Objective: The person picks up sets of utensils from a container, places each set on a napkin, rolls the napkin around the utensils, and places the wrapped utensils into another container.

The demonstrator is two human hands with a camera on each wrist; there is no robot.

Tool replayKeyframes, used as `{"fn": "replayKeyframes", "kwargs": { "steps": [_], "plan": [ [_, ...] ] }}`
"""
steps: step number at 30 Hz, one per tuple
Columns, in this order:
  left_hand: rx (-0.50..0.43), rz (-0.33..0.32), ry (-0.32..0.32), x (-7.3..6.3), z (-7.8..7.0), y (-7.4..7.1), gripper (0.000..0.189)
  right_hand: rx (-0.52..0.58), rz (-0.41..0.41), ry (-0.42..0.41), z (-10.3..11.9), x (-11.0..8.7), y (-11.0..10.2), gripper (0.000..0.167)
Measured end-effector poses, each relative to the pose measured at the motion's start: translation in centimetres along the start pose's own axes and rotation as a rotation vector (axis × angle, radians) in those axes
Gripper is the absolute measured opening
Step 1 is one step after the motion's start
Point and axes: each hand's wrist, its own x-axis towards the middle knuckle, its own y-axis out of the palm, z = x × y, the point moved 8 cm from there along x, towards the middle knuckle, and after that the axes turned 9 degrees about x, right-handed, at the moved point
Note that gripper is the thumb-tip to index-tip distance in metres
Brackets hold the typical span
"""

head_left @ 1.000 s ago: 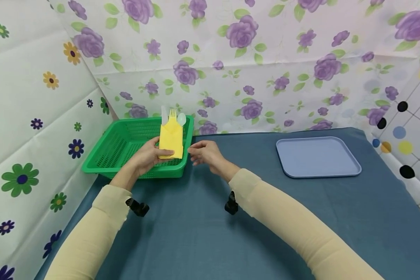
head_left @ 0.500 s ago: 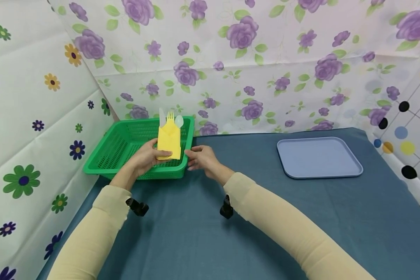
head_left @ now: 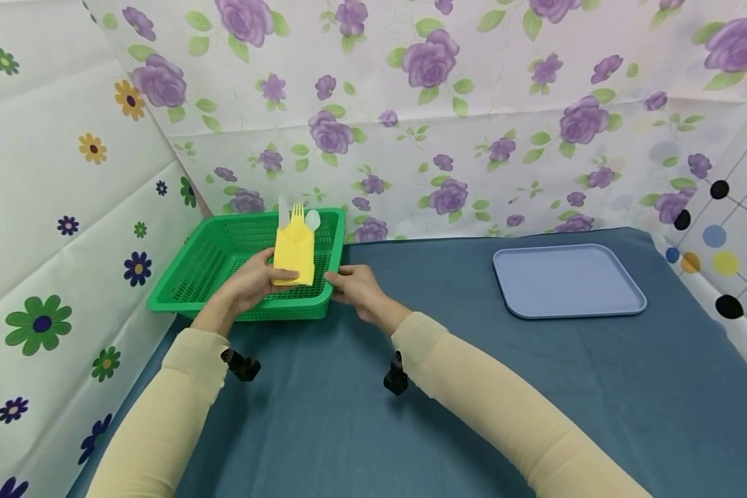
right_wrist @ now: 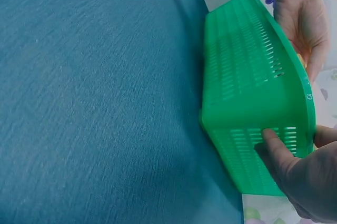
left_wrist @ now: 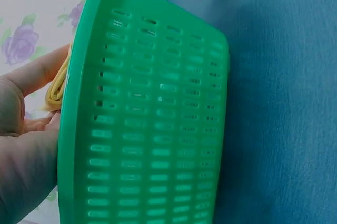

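Observation:
My left hand (head_left: 249, 283) holds a folded yellow napkin (head_left: 294, 252) above the right part of a green plastic basket (head_left: 286, 311), thumb across the napkin's lower front. Out of the napkin's top stick a clear knife (head_left: 283, 213), a yellow fork (head_left: 297, 211) and a pale spoon (head_left: 312, 220). My right hand (head_left: 362, 289) pinches the basket's right rim; in the right wrist view a finger (right_wrist: 276, 148) lies on the slotted outer wall and the thumb is over the rim. The basket wall (left_wrist: 142, 129) hides much of the napkin in the left wrist view.
A light blue-grey tray (head_left: 569, 280) lies at the back right of the blue-covered table (head_left: 324, 415). Flowered sheets hang behind (head_left: 429, 62) and at the left; a dotted one is at the right. A small black camera sits on each wrist.
My right hand has moved left and come onto the basket's right rim. The left hand has shifted slightly left and down with the napkin and cutlery.

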Motion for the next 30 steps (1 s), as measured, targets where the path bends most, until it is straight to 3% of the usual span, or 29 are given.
{"fn": "replayKeyframes", "kwargs": {
  "steps": [13,21,30],
  "plan": [
    [0.043,0.066,-0.065,0.2,0.6,-0.6,0.084,0.005,-0.015,-0.004,-0.2,0.1,0.6,0.044],
    [0.087,0.119,-0.158,1.6,1.3,-0.5,0.079,-0.005,-0.011,-0.007,-0.3,0.2,0.2,0.044],
    [0.151,0.218,-0.187,3.5,2.2,0.6,0.062,-0.020,-0.023,-0.002,-0.2,0.3,-0.1,0.047]
  ]
}}
